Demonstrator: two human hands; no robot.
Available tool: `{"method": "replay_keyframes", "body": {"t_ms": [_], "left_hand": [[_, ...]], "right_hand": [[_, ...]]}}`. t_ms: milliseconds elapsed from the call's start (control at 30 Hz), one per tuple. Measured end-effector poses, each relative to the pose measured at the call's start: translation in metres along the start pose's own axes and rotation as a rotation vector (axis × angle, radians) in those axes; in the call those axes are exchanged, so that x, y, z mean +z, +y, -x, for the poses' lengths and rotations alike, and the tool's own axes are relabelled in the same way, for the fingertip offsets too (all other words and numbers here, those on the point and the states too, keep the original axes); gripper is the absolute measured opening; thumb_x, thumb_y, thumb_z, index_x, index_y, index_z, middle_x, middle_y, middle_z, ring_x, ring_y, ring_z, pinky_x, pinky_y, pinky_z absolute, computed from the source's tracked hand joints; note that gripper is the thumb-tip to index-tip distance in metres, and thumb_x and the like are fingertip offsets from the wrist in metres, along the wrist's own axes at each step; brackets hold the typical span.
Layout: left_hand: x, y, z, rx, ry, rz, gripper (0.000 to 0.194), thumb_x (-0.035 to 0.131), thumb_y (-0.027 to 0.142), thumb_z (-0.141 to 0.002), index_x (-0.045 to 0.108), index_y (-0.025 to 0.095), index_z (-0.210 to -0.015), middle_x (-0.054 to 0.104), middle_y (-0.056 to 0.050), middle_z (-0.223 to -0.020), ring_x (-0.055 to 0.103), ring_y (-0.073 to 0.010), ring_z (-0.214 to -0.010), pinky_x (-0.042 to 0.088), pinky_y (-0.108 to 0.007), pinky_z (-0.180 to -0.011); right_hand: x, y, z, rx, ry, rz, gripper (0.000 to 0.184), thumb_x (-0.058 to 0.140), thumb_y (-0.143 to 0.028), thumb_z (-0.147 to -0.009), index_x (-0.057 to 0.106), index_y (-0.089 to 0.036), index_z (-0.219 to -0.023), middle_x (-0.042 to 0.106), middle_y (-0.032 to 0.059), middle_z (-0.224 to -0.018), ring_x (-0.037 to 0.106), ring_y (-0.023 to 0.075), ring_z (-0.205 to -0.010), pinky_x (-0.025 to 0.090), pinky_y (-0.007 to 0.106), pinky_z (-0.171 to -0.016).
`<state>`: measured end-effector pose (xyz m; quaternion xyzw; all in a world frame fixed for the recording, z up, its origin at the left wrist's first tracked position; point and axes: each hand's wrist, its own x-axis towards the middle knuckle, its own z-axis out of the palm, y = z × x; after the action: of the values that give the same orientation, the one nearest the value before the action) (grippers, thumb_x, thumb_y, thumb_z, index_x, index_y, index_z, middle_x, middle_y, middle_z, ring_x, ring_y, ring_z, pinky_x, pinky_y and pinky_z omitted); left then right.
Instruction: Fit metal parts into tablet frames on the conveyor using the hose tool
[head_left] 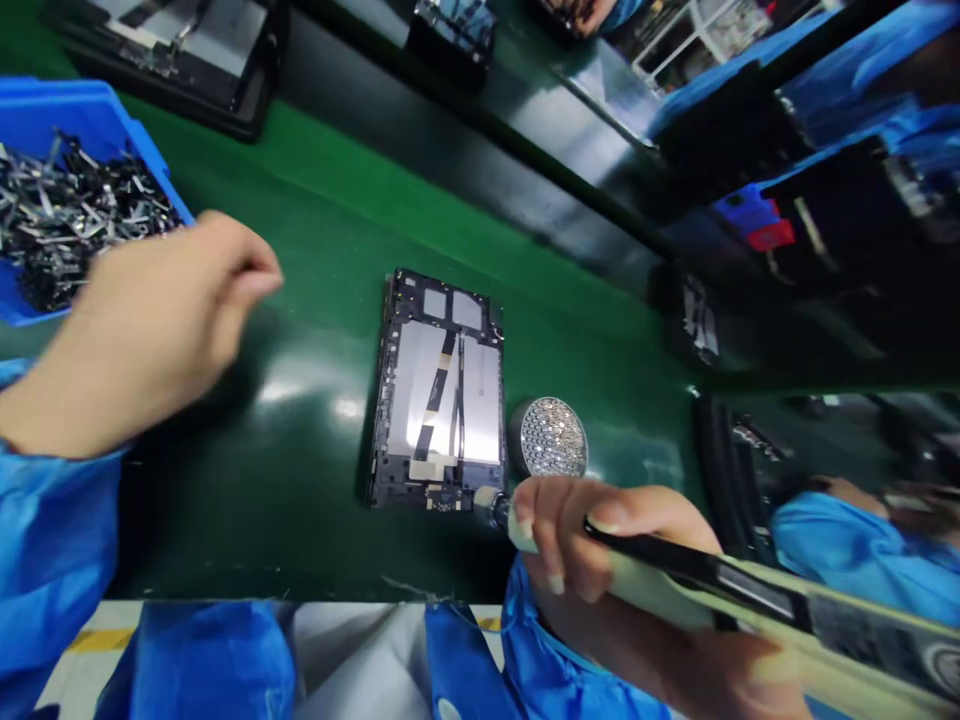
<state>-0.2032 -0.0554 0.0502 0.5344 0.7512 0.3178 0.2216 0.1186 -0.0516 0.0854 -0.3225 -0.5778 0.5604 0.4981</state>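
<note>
My right hand (600, 540) is wrapped round a pale electric screwdriver (645, 590), thumb on its black lever. The tool's tip is at the lower right corner of an opened tablet (405, 390); whether it touches cannot be told. The tablet lies flat with grey plates, dark ribbon cables and a small board at its near edge. To the left, my left hand (161, 325) is raised with thumb and forefinger pinched; anything between them is too small to make out. It partly covers a blue bin (139, 140) full of small metal and black parts (75, 215).
Beside the tablet stands a round metal screw holder (553, 437) with many holes. A black tray (259, 90) holding another device is at the back left. A dark raised strip (480, 150) runs behind the green table (247, 530). A co-worker's blue sleeve (847, 550) shows at right.
</note>
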Motion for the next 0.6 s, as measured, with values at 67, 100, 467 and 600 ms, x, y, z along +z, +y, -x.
{"method": "replay_keyframes", "body": {"t_ms": [67, 100, 467, 600], "left_hand": [[0.016, 0.004, 0.002, 0.147, -0.143, -0.157, 0.035, 0.046, 0.041, -0.1, 0.07, 0.015, -0.103, 0.065, -0.001, -0.098, 0.065, -0.0194, -0.101, 0.049, -0.041, -0.106], [0.024, 0.006, 0.003, 0.212, -0.218, -0.224, 0.032, 0.046, 0.038, -0.1, 0.069, 0.016, -0.097, 0.066, -0.002, -0.092, 0.065, -0.0193, -0.091, 0.051, -0.04, -0.1], [0.045, 0.008, 0.007, 0.254, -0.423, -0.255, 0.021, 0.056, 0.031, -0.1, 0.063, 0.021, -0.083, 0.063, -0.001, -0.07, 0.067, -0.0215, -0.074, 0.05, -0.033, -0.084], [0.059, 0.043, 0.005, 0.416, -0.387, -0.149, 0.019, 0.052, 0.024, -0.103, 0.066, 0.019, -0.091, 0.067, -0.001, -0.079, 0.064, -0.0179, -0.074, 0.047, -0.029, -0.078]], "right_hand": [[0.001, 0.002, 0.0, 0.004, -0.035, 0.028, 0.035, 0.068, -0.055, -0.091, 0.078, -0.024, -0.103, 0.047, -0.0073, -0.05, 0.041, 0.0115, -0.041, 0.045, 0.034, -0.055], [0.0, 0.004, -0.001, 0.009, -0.058, 0.039, 0.036, 0.067, -0.056, -0.091, 0.078, -0.024, -0.104, 0.047, -0.0071, -0.05, 0.041, 0.0119, -0.041, 0.045, 0.035, -0.055], [0.003, 0.01, -0.007, 0.042, -0.109, 0.07, 0.036, 0.066, -0.058, -0.091, 0.077, -0.024, -0.097, 0.045, -0.0074, -0.048, 0.041, 0.0121, -0.04, 0.043, 0.033, -0.052], [0.006, 0.012, -0.006, 0.02, -0.086, 0.049, 0.033, 0.069, -0.054, -0.089, 0.075, -0.022, -0.093, 0.045, -0.0073, -0.048, 0.042, 0.0122, -0.041, 0.043, 0.033, -0.052]]}}
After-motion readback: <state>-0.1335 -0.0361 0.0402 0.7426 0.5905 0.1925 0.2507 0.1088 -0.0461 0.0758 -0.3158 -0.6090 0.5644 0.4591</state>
